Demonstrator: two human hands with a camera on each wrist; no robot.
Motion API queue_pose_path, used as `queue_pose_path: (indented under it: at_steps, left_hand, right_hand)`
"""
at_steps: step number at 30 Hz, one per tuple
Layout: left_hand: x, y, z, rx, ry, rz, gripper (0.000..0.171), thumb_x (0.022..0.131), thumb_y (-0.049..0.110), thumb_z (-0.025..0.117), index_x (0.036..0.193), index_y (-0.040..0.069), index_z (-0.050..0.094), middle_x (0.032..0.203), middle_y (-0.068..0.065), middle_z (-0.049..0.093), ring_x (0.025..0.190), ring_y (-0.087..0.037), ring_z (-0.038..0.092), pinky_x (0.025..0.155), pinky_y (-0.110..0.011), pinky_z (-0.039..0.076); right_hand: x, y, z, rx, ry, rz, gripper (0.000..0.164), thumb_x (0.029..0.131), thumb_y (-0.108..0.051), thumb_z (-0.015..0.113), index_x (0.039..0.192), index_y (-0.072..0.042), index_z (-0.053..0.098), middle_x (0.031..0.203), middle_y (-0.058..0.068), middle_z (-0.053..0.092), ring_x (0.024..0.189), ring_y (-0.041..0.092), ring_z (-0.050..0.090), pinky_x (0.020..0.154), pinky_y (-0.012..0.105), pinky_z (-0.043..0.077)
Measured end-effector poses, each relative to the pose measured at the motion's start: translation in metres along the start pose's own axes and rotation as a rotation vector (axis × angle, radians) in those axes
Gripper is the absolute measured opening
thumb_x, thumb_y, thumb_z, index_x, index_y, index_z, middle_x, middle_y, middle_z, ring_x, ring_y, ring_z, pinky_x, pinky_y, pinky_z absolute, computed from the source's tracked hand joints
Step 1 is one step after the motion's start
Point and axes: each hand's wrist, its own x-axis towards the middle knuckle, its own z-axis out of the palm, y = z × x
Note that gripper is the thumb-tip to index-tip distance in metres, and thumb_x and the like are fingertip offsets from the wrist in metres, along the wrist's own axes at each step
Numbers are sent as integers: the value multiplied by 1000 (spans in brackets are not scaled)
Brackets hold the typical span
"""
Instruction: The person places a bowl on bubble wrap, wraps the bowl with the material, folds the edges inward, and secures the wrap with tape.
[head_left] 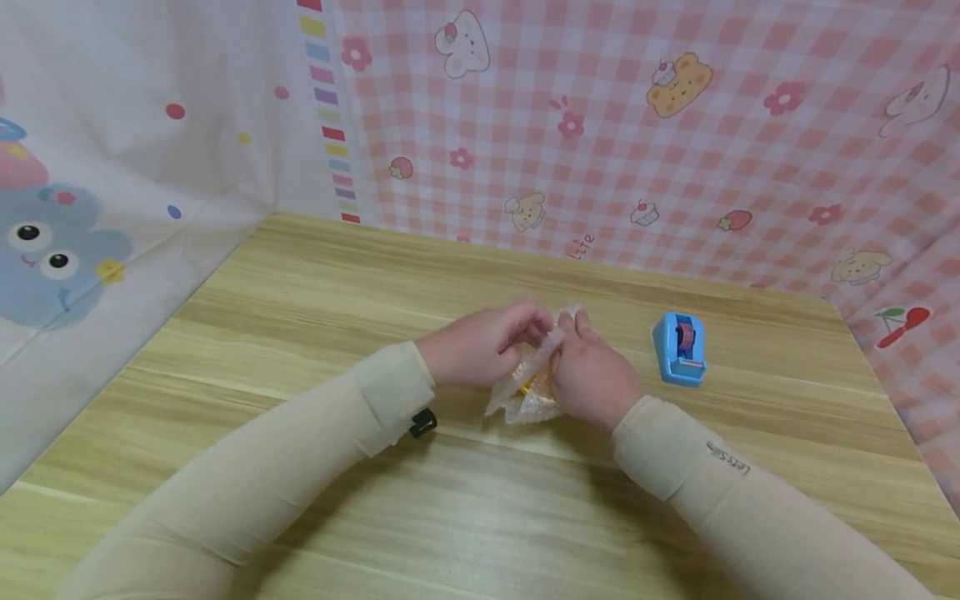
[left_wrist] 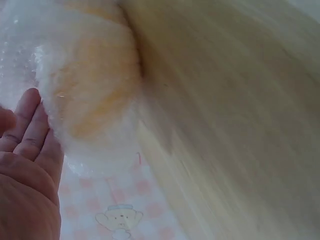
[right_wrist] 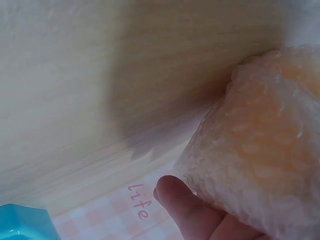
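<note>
A bundle of clear bubble wrap (head_left: 534, 408) is held just above the table in the middle. Something yellow-orange (head_left: 527, 386) shows through it; its kind is hidden by the wrap. My right hand (head_left: 596, 372) grips the bundle from the right, fingertips at its upper edge. On the other side is my left hand (head_left: 487, 340). In the left wrist view its fingers (left_wrist: 35, 130) lie fairly straight against the bubble wrap (left_wrist: 90, 100), with the thumb tip apart from them. The right wrist view shows a fingertip (right_wrist: 172, 192) at the edge of the wrap (right_wrist: 265, 150).
A blue tape dispenser (head_left: 679, 350) with a pink roll stands to the right of the hands. Beside the left wrist is a small black object (head_left: 423, 422), perhaps part of the wrist camera. Patterned cloth (head_left: 615, 167) hangs behind the wooden table (head_left: 480, 517).
</note>
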Motion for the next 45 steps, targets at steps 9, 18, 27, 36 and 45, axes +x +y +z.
queue_pose_path:
  at_steps: [9,18,27,36,45]
  left_hand:
    - [-6,-10,6,229,-124,22,41,107,19,59,147,12,53,159,-6,53,156,-25,40,131,-40,25]
    - [-8,-14,13,351,-149,-1,45,113,31,47,155,15,48,173,-4,32,165,-30,15,134,-51,8]
    - [-8,-11,19,443,-169,-59,52,114,39,40,162,20,41,177,1,21,166,-31,2,133,-55,3]
    - [-10,-7,23,493,-188,-114,56,114,49,32,160,19,41,179,-4,7,165,-31,-6,133,-56,2]
    - [-9,-3,25,538,-185,-135,59,113,51,29,161,19,41,179,-7,4,165,-35,-7,132,-59,4]
  right_hand:
    - [1,2,0,-15,7,-12,58,113,-21,36,157,16,32,167,34,27,157,49,24,115,57,43]
    - [0,1,-1,62,-3,49,62,114,-23,29,160,17,19,168,36,19,158,46,23,120,57,37]
    - [0,3,-1,100,1,51,62,111,-15,37,159,19,19,166,37,21,158,47,23,121,58,35]
    - [-2,3,-3,165,-12,75,64,106,-8,41,159,19,18,166,37,22,156,48,26,124,57,30]
    - [-6,6,-12,266,-79,123,60,114,-20,28,165,8,13,169,30,25,149,46,44,119,59,40]
